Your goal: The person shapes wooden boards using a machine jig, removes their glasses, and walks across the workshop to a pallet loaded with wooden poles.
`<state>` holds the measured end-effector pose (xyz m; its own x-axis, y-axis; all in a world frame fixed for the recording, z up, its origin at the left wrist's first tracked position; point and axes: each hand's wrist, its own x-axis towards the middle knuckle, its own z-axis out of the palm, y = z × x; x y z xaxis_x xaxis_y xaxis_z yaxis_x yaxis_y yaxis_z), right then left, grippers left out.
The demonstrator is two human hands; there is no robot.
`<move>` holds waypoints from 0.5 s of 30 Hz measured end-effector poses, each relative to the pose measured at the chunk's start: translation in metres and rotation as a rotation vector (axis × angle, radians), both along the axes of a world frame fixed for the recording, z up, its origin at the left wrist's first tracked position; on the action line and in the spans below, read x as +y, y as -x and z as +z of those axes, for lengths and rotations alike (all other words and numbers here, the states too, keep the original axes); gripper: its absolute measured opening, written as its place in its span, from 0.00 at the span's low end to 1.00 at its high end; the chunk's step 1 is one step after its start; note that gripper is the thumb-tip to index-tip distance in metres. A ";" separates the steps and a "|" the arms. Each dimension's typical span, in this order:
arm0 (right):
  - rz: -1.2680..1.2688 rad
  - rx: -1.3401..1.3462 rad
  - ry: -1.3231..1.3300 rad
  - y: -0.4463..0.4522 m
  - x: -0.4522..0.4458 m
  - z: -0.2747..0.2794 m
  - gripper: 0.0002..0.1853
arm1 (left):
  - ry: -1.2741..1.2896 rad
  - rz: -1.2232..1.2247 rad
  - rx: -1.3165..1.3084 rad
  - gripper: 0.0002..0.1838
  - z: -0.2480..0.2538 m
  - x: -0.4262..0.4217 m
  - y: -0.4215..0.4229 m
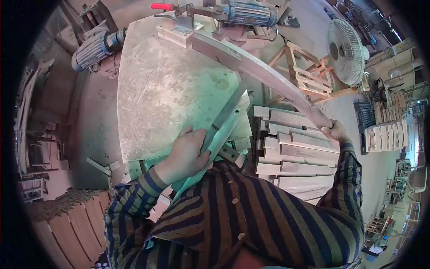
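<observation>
Striped shirt, left fingers gripping apparently wooden strip near table edge, right fingers grasping board

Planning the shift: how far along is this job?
Done: the long board already looks curved. In hand: its near end, in the right hand; the left hand is on a strip. Left: possibly the stacked slats; can't tell if they're waiting or finished.
</observation>
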<state>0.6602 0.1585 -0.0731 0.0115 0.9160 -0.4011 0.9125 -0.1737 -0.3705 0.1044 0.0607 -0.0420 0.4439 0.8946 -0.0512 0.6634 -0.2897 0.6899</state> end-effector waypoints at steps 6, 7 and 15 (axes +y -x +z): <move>0.005 -0.056 -0.023 0.014 0.010 0.000 0.24 | -0.073 0.149 -0.093 0.13 -0.006 -0.004 -0.008; 0.000 -0.027 -0.009 0.012 0.009 -0.001 0.25 | -0.070 0.152 -0.087 0.13 -0.001 -0.006 -0.010; 0.089 0.002 -0.096 -0.025 0.014 -0.018 0.26 | -0.078 0.204 -0.016 0.13 0.012 -0.019 -0.016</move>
<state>0.6855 0.1727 -0.0910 -0.0721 0.9476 -0.3111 0.9220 -0.0556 -0.3832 0.1206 0.0415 -0.0297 0.2537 0.9669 0.0278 0.7028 -0.2040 0.6815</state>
